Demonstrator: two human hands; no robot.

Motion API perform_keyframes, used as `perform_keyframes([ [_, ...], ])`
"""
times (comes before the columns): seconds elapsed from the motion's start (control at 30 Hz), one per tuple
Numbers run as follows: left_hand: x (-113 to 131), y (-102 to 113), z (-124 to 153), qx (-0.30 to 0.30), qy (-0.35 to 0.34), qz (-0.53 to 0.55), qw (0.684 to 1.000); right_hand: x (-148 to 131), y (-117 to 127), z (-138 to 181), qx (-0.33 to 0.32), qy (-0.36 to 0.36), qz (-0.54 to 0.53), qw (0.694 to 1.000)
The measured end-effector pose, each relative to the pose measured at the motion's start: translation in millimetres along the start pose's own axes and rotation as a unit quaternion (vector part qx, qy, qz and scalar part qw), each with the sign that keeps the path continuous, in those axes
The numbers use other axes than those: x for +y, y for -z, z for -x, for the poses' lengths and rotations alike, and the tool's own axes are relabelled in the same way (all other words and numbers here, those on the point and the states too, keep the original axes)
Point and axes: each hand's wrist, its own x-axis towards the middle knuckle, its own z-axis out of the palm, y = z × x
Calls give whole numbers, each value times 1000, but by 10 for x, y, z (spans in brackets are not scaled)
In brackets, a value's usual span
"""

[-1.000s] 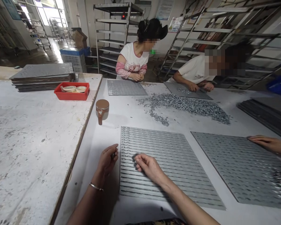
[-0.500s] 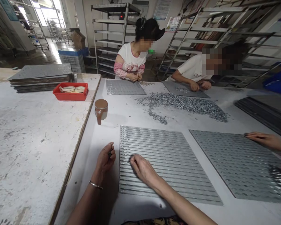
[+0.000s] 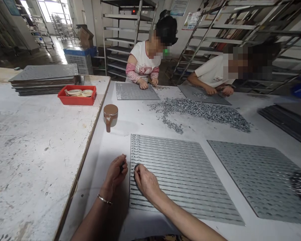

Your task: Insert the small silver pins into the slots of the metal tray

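Note:
My left hand point(image 3: 116, 173) rests on the white table just left of a ribbed metal tray point(image 3: 180, 174), its fingers curled around small dark metal parts. A thin bracelet circles that wrist. My right hand point(image 3: 144, 180) lies on the tray's near left part, fingers pinched together at the left edge, close to the left hand; what it pinches is too small to make out. Beyond the tray, a long heap of small metal pieces point(image 3: 203, 112) spreads across the table.
A brown mug point(image 3: 110, 116) stands left of the tray. A second ribbed tray point(image 3: 261, 179) lies to the right. A red bin point(image 3: 76, 95) and stacked trays point(image 3: 43, 79) sit on the left table. Two people work at trays across the table. Metal racks stand behind.
My right hand has slid left along the tray toward my left hand. The other person's hand at the right tray's far edge has left the view.

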Motion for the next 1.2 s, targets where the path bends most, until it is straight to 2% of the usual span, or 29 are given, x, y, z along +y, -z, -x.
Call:
perform_keyframes([
  [0.1, -18, -27, 42, -48, 7, -78, 996, 42, 103, -15, 26, 9, -97, 995],
  [0.17, -46, -53, 75, -72, 11, -128, 989, 68, 221, -4, 27, -3, -195, 980],
  [0.3, -138, -107, 126, -105, 34, -194, 975, 57, 442, 74, -53, -64, -401, 912],
  [0.47, -223, -142, 157, -131, 48, -231, 963, 13, 506, 116, -78, -114, -489, 861],
  [0.57, -200, -134, 147, -116, 38, -230, 966, 70, 490, 75, -92, -144, -513, 841],
  [0.63, -148, -115, 124, -83, 23, -211, 974, 129, 480, 44, -89, -146, -455, 874],
  [0.73, -36, -77, 80, -35, 3, -185, 982, 192, 467, 12, -70, -91, -267, 957],
  [0.8, 26, -57, 62, -12, -7, -172, 985, 199, 457, -6, -76, -63, -169, 981],
  [0.93, 52, -48, 49, 11, -11, -148, 989, 168, 443, -73, -106, -58, -98, 988],
  [1.2, -35, -84, 61, -25, 10, -137, 990, 203, 442, -183, -120, -59, -63, 989],
])
